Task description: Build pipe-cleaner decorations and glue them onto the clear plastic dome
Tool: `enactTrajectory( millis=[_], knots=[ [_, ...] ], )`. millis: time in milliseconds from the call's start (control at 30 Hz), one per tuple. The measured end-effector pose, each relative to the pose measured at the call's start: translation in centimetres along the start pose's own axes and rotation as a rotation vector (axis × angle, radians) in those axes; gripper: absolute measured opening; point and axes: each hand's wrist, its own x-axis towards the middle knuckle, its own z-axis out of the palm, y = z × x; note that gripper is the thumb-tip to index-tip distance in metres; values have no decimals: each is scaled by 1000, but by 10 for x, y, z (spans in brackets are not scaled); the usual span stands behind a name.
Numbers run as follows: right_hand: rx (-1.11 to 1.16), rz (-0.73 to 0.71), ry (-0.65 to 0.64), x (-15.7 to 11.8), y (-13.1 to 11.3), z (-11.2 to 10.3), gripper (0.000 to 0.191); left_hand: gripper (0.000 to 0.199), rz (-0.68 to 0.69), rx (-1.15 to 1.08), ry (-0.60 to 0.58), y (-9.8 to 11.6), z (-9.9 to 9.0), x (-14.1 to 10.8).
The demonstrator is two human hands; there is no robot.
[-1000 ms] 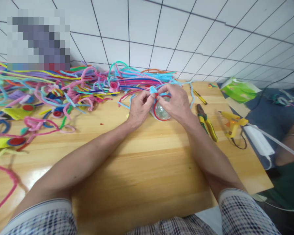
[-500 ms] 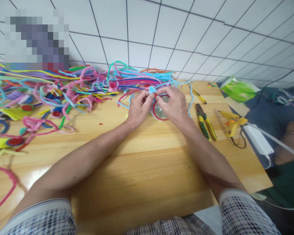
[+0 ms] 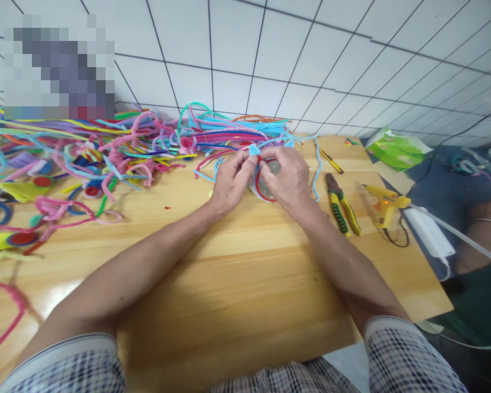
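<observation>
My left hand (image 3: 231, 183) is closed, thumb and fingers pinching a light blue fuzzy piece (image 3: 253, 149) at its base. Close beside it, my right hand (image 3: 288, 177) has its thumb and forefinger pressed together at a red pipe cleaner (image 3: 258, 183). The red strand curves around a round, clear object (image 3: 267, 188), which my right hand partly covers. A long light blue pipe cleaner (image 3: 319, 169) trails beyond my right hand and bends down over the table. The exact contact at my fingertips is too small to make out.
Many coloured pipe cleaners (image 3: 123, 147) lie heaped at the back left of the wooden table (image 3: 229, 295). To the right are pliers (image 3: 342, 206), a yellow cutter (image 3: 331, 161), a yellow glue gun (image 3: 384, 203) and a green packet (image 3: 395, 150). A person's arm (image 3: 480, 245) shows at the right edge.
My right hand has shifted slightly and covers a bit more of the clear object and red strand. My left hand keeps its pinch. The whole view has moved slightly.
</observation>
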Motion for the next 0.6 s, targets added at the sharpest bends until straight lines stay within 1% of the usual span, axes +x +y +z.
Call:
enactTrajectory(
  millis=[100,267,500,600],
  knots=[
    [-10,-15,7,-1,1,1,10,39,10,12,0,-2,0,0],
    [-44,-29,24,-3,1,4,12,26,-9,22,-13,-8,1,1],
    [-61,-37,13,-5,2,5,14,25,-76,2,19,-4,2,2],
    [-87,-56,30,-6,0,6,14,25,-85,-3,17,-2,2,3]
  ],
)
